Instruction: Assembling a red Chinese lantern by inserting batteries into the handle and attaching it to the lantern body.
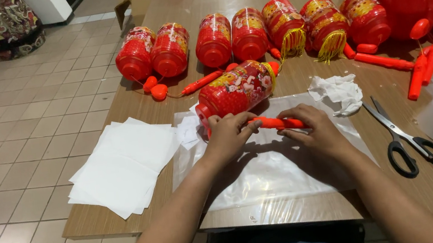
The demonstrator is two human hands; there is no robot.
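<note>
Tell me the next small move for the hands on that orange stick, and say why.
Probably slide the orange stick further toward the red lantern lying just behind it. Both the left hand and right hand pinch the stick over the clear plastic sheet, and its left end is hidden under the fingers close to the lantern's base, so whether it is attached cannot be told.

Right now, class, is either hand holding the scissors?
No: the scissors lie untouched on the table while both hands, left and right, grip an orange stick.

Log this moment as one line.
left hand: on orange stick | right hand: on orange stick | red lantern: lying beside | scissors: right
</note>
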